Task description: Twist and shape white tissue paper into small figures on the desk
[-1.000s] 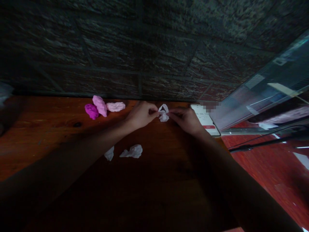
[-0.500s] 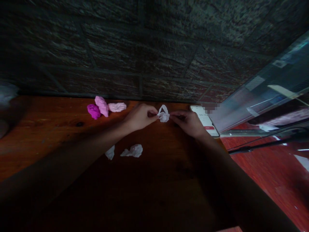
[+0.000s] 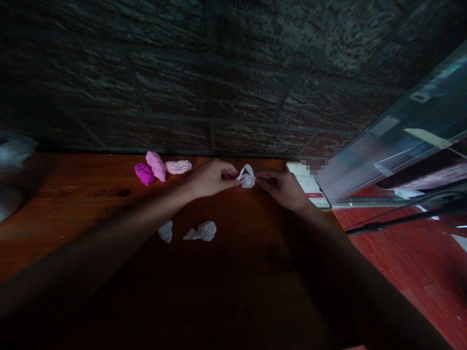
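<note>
Between my two hands is a bunched-up white plastic bag (image 3: 248, 182), by its look a thin one, with a loop standing up at its top. My left hand (image 3: 213, 179) pinches its left side between thumb and fingers. On the other side, my right hand (image 3: 282, 187) grips the right end with closed fingertips. Nearer to me lie two crumpled white pieces, one whole lump (image 3: 204, 231) and another piece (image 3: 166, 231) partly covered by my left forearm. Left of my left hand sit a magenta lump (image 3: 144, 174), a pink lump (image 3: 156, 166) and a pale pink lump (image 3: 178, 166).
A phone (image 3: 310, 187) with a lit screen lies right of my right hand, by the edge of the wooden table (image 3: 91, 184). Behind stands a dark stone wall (image 3: 219, 82). Whitish bundles (image 3: 16, 150) are at the far left. Red floor (image 3: 394, 248) shows at right.
The view has shifted slightly, so things sit a little lower. Both hands keep their hold on the white bag, and its loop looks slightly narrower.
</note>
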A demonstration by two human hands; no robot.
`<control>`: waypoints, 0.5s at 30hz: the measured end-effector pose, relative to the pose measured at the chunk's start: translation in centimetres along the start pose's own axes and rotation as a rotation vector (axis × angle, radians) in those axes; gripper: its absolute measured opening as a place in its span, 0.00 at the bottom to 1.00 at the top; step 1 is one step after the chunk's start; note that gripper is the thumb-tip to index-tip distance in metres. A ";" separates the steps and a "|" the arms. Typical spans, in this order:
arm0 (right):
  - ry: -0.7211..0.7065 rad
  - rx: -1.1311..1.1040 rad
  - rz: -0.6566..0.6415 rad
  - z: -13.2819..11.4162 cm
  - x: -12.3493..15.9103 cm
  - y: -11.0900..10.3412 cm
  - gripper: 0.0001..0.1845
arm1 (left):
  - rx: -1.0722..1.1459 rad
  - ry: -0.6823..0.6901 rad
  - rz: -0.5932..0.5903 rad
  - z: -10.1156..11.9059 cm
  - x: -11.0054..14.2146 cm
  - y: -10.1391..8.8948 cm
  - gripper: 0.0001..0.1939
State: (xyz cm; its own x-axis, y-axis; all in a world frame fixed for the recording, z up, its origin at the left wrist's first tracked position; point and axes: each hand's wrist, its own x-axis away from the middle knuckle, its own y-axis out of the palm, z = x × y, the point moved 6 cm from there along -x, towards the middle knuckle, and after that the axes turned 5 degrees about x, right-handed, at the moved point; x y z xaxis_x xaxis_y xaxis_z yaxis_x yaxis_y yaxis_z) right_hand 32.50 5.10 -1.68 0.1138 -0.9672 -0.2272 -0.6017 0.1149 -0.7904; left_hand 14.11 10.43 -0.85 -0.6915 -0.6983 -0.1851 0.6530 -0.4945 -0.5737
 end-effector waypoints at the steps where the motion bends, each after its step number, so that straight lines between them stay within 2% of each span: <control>1: -0.003 -0.015 -0.004 0.0 0.0 0.0 0.13 | 0.030 -0.010 -0.040 0.0 -0.1 -0.1 0.09; 4: -0.006 -0.047 -0.007 -0.1 0.1 -0.1 0.13 | 0.041 -0.027 -0.167 0.1 -0.2 -0.9 0.13; 6: -0.009 -0.066 0.000 -0.2 0.2 -0.3 0.13 | 0.013 -0.025 -0.195 0.4 -0.2 -2.0 0.14; 11: 0.020 -0.067 0.059 0.0 0.5 -1.3 0.13 | -0.020 -0.039 -0.117 1.1 0.6 -4.9 0.14; 15: 0.016 -0.044 0.089 -0.8 0.7 -2.7 0.10 | -0.094 -0.061 -0.051 2.2 2.8 -6.3 0.14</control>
State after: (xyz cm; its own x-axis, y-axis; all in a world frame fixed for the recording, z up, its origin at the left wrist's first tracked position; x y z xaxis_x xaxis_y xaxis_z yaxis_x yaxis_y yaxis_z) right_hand 33.57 3.94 0.71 0.0459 -0.9570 -0.2865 -0.6433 0.1911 -0.7414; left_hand 8.74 10.43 3.95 -0.7006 -0.7056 -0.1064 0.5839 -0.4811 -0.6539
